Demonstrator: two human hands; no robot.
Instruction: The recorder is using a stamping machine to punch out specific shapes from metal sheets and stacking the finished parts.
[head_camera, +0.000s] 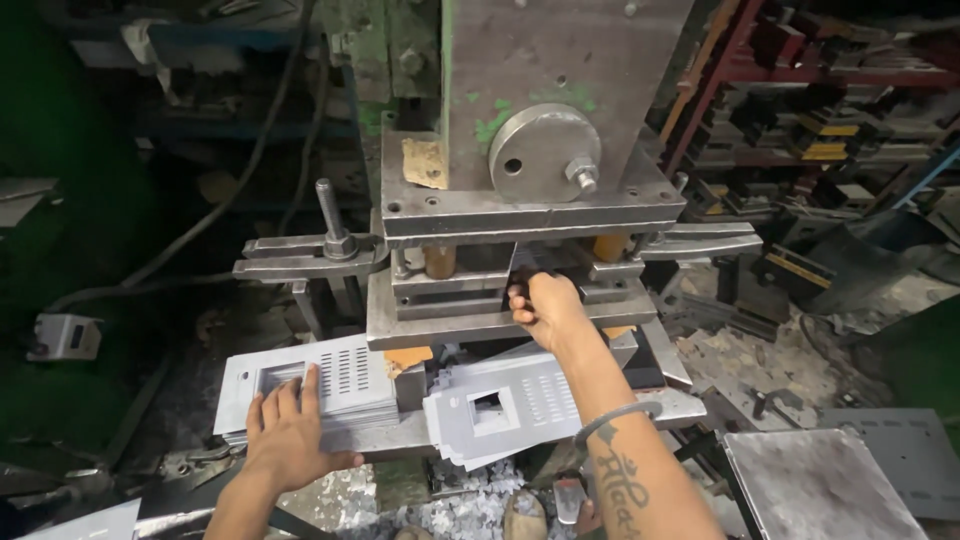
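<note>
Metal plates (320, 385) lie under the flat left hand (290, 430); right hand (545, 305) grips a plate in the press (520, 180).

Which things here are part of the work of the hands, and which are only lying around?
In use:
- right hand, reaching into the press
- left hand, flat on the left stack of metal plates
- middle stack of plates

Lying about:
- metal scraps on the floor
- grey box at left
- flat sheet at right
- shelves behind
</note>
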